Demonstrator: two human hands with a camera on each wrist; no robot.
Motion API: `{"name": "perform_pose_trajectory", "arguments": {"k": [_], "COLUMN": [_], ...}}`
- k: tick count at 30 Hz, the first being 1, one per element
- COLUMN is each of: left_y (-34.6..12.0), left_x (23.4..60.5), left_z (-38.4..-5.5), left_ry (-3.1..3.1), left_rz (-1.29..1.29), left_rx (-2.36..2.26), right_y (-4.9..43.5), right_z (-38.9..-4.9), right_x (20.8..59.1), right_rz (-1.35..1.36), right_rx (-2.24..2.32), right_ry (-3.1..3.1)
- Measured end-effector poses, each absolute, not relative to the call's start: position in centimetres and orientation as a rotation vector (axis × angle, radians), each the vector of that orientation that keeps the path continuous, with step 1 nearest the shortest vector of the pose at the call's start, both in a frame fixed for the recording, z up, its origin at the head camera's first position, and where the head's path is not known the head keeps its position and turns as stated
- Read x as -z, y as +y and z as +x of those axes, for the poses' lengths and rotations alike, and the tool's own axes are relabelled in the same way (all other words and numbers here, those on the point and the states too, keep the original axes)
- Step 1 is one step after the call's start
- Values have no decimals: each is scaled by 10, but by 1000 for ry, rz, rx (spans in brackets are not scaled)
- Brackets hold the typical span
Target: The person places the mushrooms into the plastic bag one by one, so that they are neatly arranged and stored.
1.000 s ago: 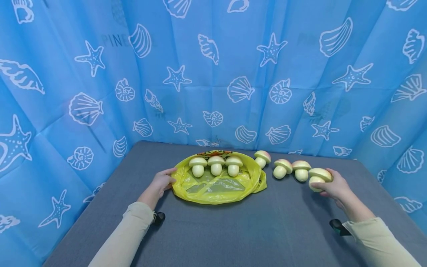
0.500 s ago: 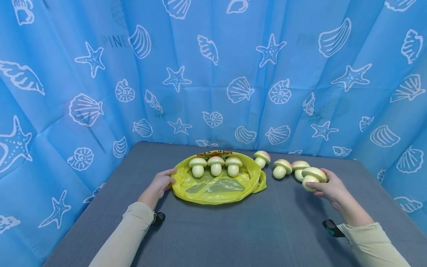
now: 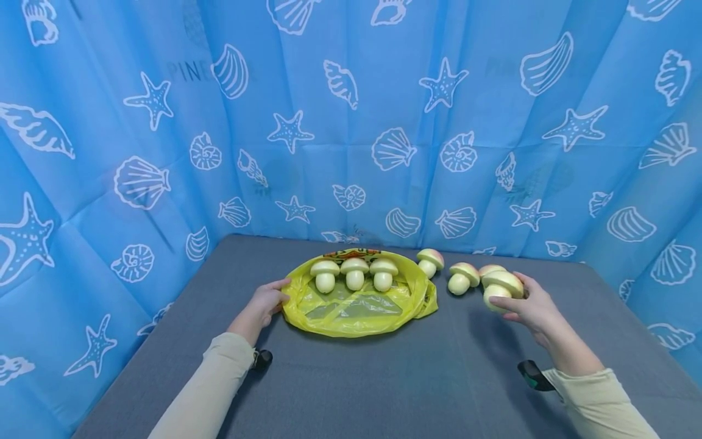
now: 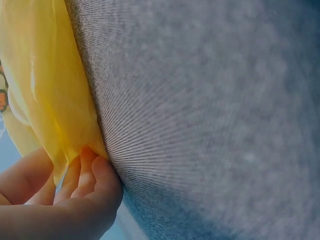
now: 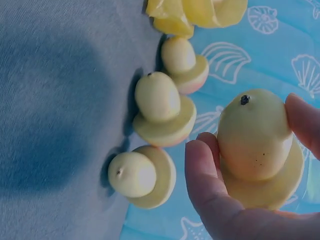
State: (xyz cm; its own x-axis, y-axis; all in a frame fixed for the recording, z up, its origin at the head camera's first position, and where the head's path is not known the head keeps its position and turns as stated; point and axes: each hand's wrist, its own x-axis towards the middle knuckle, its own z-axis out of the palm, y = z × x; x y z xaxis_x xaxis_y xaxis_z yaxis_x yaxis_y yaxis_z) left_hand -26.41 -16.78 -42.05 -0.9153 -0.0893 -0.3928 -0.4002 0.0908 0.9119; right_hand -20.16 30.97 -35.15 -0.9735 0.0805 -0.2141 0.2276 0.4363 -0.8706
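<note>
My left hand pinches the left rim of a yellow plastic bag, as the left wrist view shows with the bag edge between thumb and fingers. The bag lies open on the table, and three toy mushrooms stand in a row inside it. My right hand grips another pale toy mushroom between thumb and fingers, raised off the table. In the head view it partly covers a mushroom behind it. Two more mushrooms, one in the middle and one against the bag, rest farther left.
A grey cloth-covered table bears everything. Behind it and at both sides hangs a blue curtain with white shells and starfish. A dark wrist device sits below the right hand, and another by the left.
My right hand has carried its mushroom leftward and slightly up, now overlapping the mushroom behind. The left hand and the bag have stayed in place.
</note>
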Motion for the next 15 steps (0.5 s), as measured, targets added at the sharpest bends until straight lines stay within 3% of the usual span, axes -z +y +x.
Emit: {"name": "perform_pose_trajectory", "arguments": {"k": [15], "left_y": [-167], "left_x": [424], "left_z": [-267], "left_ry": [2120], "left_rz": [-500], "left_rx": [-1928], "right_y": [288], "right_z": [-198], "right_x": [357], "right_rz": [192], "right_rx": [1639], "right_ry": [2551]}}
